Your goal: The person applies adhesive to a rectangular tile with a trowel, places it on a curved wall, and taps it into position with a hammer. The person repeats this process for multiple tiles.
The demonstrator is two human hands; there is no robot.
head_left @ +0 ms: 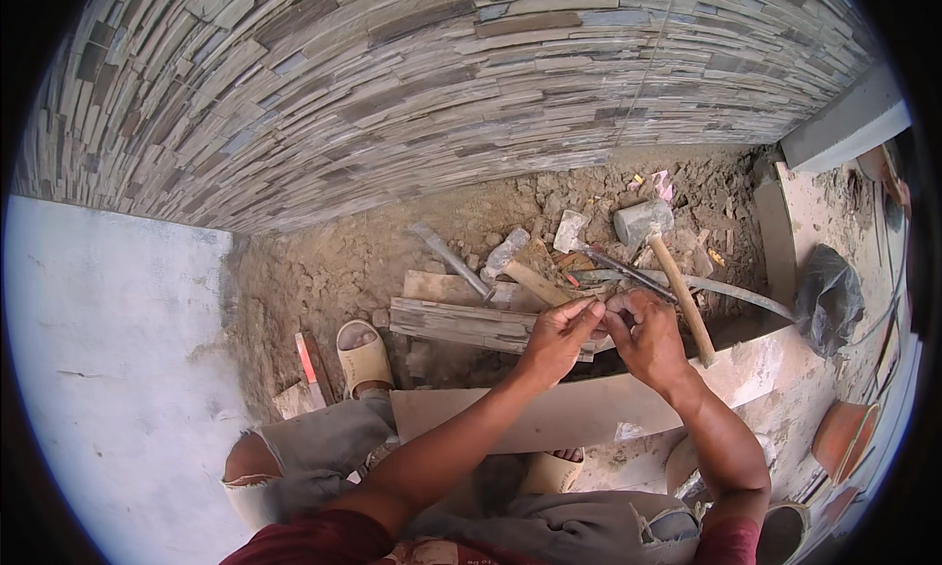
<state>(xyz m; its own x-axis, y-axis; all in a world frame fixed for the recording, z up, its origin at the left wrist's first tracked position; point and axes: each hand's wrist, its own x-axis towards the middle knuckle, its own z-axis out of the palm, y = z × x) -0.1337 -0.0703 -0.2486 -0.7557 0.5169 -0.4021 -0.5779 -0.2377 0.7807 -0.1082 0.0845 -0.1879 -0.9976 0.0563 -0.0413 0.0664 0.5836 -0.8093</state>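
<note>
Mostly left of hands (558, 343), tile strip (456, 323)

A stone wall (451, 94) of thin grey, tan and brown strips spans the far side (the lens bends its rows into arcs). On the left it meets a plain wall (118, 320), bluish white and scuffed. Loose brown soil (294, 271) lies along their foot, bordered by a pale ledge (549, 416). The light is soft.
</note>
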